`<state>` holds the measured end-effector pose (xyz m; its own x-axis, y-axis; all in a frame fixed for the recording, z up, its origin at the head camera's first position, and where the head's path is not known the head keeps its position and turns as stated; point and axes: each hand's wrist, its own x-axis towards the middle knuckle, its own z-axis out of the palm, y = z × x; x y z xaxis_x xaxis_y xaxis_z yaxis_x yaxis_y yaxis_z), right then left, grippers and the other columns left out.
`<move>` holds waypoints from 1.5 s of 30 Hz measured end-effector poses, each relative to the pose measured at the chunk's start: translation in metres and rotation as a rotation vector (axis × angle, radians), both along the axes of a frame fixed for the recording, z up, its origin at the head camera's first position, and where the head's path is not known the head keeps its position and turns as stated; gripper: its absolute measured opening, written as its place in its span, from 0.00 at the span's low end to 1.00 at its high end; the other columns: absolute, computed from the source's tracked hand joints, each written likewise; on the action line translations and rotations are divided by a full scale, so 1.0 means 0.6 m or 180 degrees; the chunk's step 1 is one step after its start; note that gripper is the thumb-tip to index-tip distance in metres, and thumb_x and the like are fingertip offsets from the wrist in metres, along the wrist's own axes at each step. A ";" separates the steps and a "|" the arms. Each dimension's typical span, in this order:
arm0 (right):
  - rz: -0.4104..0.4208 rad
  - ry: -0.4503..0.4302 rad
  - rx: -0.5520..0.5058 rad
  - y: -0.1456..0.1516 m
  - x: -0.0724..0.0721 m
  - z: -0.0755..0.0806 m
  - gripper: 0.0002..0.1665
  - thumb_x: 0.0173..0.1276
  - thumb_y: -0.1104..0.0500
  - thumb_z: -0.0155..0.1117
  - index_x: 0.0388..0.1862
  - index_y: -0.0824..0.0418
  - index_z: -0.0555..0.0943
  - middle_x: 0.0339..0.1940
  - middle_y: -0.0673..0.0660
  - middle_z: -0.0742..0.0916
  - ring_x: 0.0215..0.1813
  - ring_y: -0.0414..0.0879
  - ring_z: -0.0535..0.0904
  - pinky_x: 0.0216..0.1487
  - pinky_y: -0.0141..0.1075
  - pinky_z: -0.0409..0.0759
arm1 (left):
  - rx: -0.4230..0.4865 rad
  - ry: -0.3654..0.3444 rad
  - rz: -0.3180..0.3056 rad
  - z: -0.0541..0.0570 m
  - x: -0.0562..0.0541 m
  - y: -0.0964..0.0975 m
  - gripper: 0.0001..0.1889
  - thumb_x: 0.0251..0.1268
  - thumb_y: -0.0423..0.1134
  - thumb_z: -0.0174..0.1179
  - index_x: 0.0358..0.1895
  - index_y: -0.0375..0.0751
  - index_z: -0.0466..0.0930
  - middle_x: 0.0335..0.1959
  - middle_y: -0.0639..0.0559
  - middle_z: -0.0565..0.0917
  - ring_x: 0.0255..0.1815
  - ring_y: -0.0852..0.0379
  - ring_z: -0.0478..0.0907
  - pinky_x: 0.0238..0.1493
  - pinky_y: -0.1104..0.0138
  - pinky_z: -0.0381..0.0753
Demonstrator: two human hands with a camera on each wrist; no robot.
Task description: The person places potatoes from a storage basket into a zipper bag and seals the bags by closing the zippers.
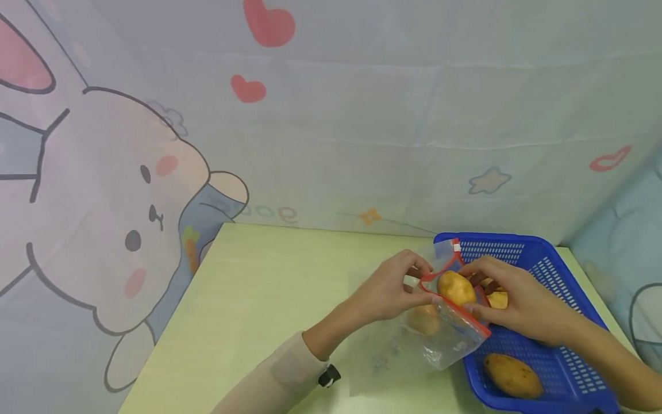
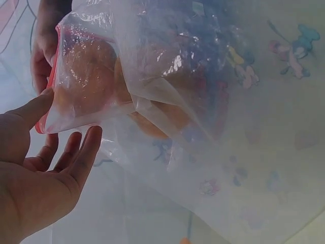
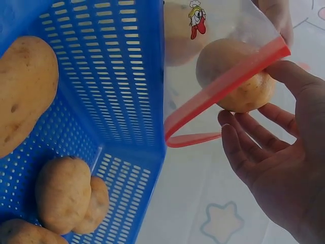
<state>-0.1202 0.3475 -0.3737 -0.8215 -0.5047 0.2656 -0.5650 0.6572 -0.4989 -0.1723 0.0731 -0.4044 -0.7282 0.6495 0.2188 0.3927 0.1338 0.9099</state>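
My left hand point(image 1: 390, 287) pinches the red-edged mouth of a clear zip bag point(image 1: 439, 351) between thumb and fingers. At that opening my right hand point(image 1: 527, 302) holds a potato point(image 1: 457, 288), its thumb and fingertips on it; in the right wrist view this potato point(image 3: 250, 91) is partly behind the red zip strip point(image 3: 223, 91). Another potato point(image 1: 424, 319) shows through the plastic lower in the bag. In the left wrist view the bag's film blurs the potatoes point(image 2: 86, 76) inside.
A blue perforated basket point(image 1: 538, 246) stands at the right of the pale green table point(image 1: 269, 276), partly under my right arm. Several potatoes lie in it, including one near the front point(image 1: 514, 376) and a large one point(image 3: 25, 91). A printed cloth point(image 1: 341, 172) hangs behind.
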 end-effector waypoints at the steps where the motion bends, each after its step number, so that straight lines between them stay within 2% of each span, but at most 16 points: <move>1: 0.0001 0.0017 0.0010 0.000 0.000 -0.001 0.27 0.68 0.54 0.80 0.63 0.45 0.78 0.53 0.40 0.84 0.47 0.37 0.84 0.46 0.37 0.89 | 0.0010 -0.0004 -0.0007 0.000 0.000 0.000 0.17 0.65 0.36 0.77 0.47 0.44 0.75 0.53 0.56 0.77 0.57 0.64 0.81 0.45 0.73 0.87; 4: -0.0038 0.0094 0.0038 0.001 0.000 0.002 0.28 0.68 0.55 0.80 0.63 0.45 0.78 0.52 0.41 0.85 0.47 0.38 0.84 0.47 0.36 0.88 | -0.0022 0.0010 0.0004 0.001 0.000 0.001 0.17 0.65 0.36 0.77 0.47 0.44 0.75 0.54 0.56 0.77 0.58 0.63 0.81 0.44 0.74 0.87; 7: -0.0116 0.0333 0.0048 0.008 -0.009 0.007 0.29 0.64 0.58 0.82 0.62 0.49 0.80 0.53 0.43 0.86 0.49 0.39 0.84 0.47 0.32 0.86 | -0.0073 0.0021 0.0031 0.001 0.000 0.003 0.17 0.66 0.36 0.76 0.47 0.44 0.75 0.54 0.55 0.77 0.58 0.63 0.81 0.44 0.75 0.87; 10: -0.0273 0.0585 0.0097 0.030 -0.028 0.010 0.30 0.60 0.60 0.84 0.60 0.54 0.82 0.54 0.47 0.88 0.50 0.41 0.84 0.48 0.25 0.82 | -0.0093 0.0039 0.0040 0.004 0.000 0.003 0.17 0.66 0.35 0.76 0.47 0.43 0.75 0.54 0.54 0.78 0.58 0.63 0.81 0.44 0.75 0.86; 12: -0.0419 0.0606 0.0166 0.051 -0.045 0.004 0.29 0.61 0.59 0.84 0.60 0.57 0.83 0.54 0.51 0.89 0.51 0.45 0.84 0.49 0.22 0.79 | -0.0076 0.0044 0.0038 0.006 -0.001 0.003 0.17 0.66 0.35 0.76 0.46 0.42 0.74 0.54 0.54 0.78 0.58 0.63 0.81 0.44 0.75 0.87; 15: -0.0595 0.0472 0.0315 0.086 -0.072 -0.018 0.28 0.65 0.56 0.81 0.61 0.63 0.82 0.54 0.59 0.89 0.51 0.53 0.85 0.49 0.30 0.83 | -0.0087 0.0075 0.0059 0.008 -0.001 0.001 0.17 0.66 0.35 0.76 0.46 0.43 0.74 0.54 0.54 0.78 0.57 0.63 0.80 0.44 0.75 0.87; 18: -0.0748 0.0131 0.0418 0.119 -0.096 -0.048 0.31 0.69 0.53 0.79 0.62 0.70 0.80 0.55 0.67 0.87 0.53 0.61 0.85 0.52 0.49 0.86 | -0.0135 0.0119 0.0062 0.009 0.000 0.000 0.17 0.66 0.36 0.76 0.47 0.44 0.74 0.54 0.55 0.78 0.57 0.63 0.80 0.44 0.76 0.86; 21: -0.0834 -0.0277 0.0490 0.145 -0.114 -0.075 0.36 0.71 0.50 0.77 0.65 0.75 0.77 0.58 0.73 0.85 0.56 0.67 0.83 0.55 0.64 0.82 | -0.0187 0.0160 0.0040 0.010 0.001 0.000 0.17 0.66 0.37 0.76 0.49 0.44 0.75 0.55 0.56 0.77 0.58 0.64 0.79 0.45 0.76 0.86; 26: -0.0860 -0.0786 0.0612 0.172 -0.137 -0.109 0.43 0.71 0.47 0.76 0.67 0.79 0.73 0.61 0.78 0.82 0.59 0.72 0.80 0.56 0.67 0.81 | -0.0268 0.0239 0.0046 0.015 0.005 -0.004 0.18 0.67 0.40 0.75 0.51 0.46 0.75 0.55 0.57 0.77 0.58 0.66 0.79 0.45 0.77 0.85; 29: -0.0821 -0.0812 0.0686 0.179 -0.147 -0.126 0.42 0.69 0.48 0.78 0.65 0.79 0.74 0.59 0.76 0.83 0.57 0.71 0.81 0.55 0.66 0.82 | -0.0299 0.0282 0.0062 0.018 0.007 -0.006 0.18 0.67 0.40 0.75 0.50 0.46 0.75 0.54 0.57 0.77 0.57 0.66 0.78 0.46 0.78 0.85; 33: -0.0731 -0.0634 0.0746 0.179 -0.155 -0.143 0.35 0.66 0.52 0.80 0.59 0.76 0.78 0.51 0.72 0.87 0.53 0.68 0.83 0.52 0.64 0.83 | -0.0371 0.0316 0.0084 0.022 0.012 -0.008 0.18 0.68 0.42 0.75 0.50 0.47 0.75 0.55 0.58 0.77 0.57 0.66 0.78 0.47 0.78 0.84; 35: -0.0727 -0.0561 0.0786 0.178 -0.156 -0.149 0.32 0.65 0.53 0.81 0.55 0.75 0.79 0.48 0.69 0.87 0.50 0.65 0.84 0.50 0.62 0.84 | -0.0415 0.0338 0.0095 0.024 0.015 -0.009 0.18 0.68 0.43 0.75 0.51 0.47 0.75 0.55 0.59 0.77 0.57 0.66 0.77 0.48 0.79 0.83; 39: -0.0803 -0.0584 0.0806 0.173 -0.157 -0.154 0.30 0.64 0.54 0.82 0.52 0.73 0.79 0.42 0.63 0.86 0.42 0.57 0.82 0.43 0.55 0.82 | -0.0484 0.0430 0.0126 0.027 0.017 -0.009 0.19 0.67 0.44 0.76 0.52 0.47 0.76 0.54 0.59 0.77 0.57 0.67 0.77 0.48 0.80 0.82; 42: -0.0866 -0.0630 0.0759 0.169 -0.157 -0.154 0.30 0.64 0.53 0.82 0.52 0.73 0.79 0.42 0.64 0.86 0.43 0.57 0.82 0.44 0.56 0.83 | -0.0460 0.0435 0.0133 0.026 0.016 -0.010 0.19 0.67 0.43 0.76 0.51 0.46 0.76 0.53 0.59 0.77 0.57 0.67 0.78 0.48 0.80 0.83; 45: -0.0907 -0.0603 0.0662 0.165 -0.156 -0.149 0.33 0.65 0.51 0.81 0.56 0.74 0.79 0.47 0.68 0.86 0.48 0.62 0.83 0.48 0.60 0.84 | -0.0417 0.0415 0.0135 0.025 0.015 -0.011 0.19 0.66 0.41 0.77 0.52 0.46 0.76 0.53 0.58 0.77 0.57 0.67 0.78 0.47 0.79 0.83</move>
<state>-0.2137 0.4466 -0.4628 -0.9610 -0.2764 0.0121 -0.2562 0.8722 -0.4166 -0.1634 0.0667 -0.3892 -0.7265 0.6481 0.2285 0.4976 0.2668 0.8254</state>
